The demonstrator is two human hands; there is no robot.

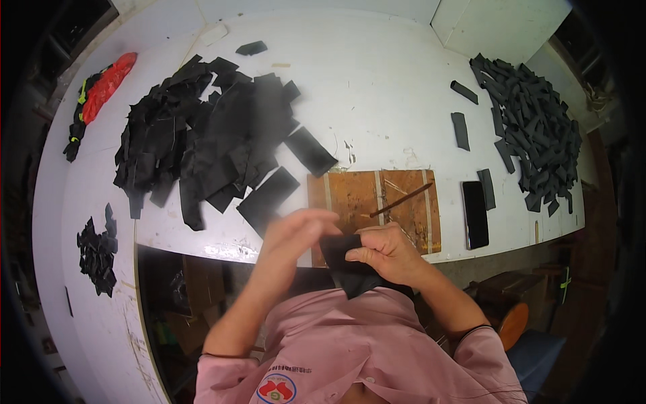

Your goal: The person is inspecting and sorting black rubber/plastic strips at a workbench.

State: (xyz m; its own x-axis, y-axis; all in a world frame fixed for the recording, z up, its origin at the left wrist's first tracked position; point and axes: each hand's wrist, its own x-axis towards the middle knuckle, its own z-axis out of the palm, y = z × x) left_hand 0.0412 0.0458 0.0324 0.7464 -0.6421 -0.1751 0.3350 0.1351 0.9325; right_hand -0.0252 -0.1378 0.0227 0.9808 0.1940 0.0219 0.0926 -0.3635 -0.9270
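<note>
Close to my body, at the table's front edge, my right hand [392,253] grips a black cloth piece [344,254] with the thumb laid on top. The cloth hangs down toward my shirt, its lower end tapering to a corner. My left hand [291,237] is beside the cloth's upper left edge, its fingers smeared by motion, so I cannot tell if they hold it. Just beyond my hands is a worn brown board [350,195] with pale strips. A thin dark brown stick [409,198] with a pointed end lies across it.
Flat black cloth pieces [222,128] form a big pile at left on the white table [377,81]. Folded dark pieces [538,128] heap at right, near a phone [475,214]. Small black scraps [96,249] and a red plastic bag [111,86] are farther left.
</note>
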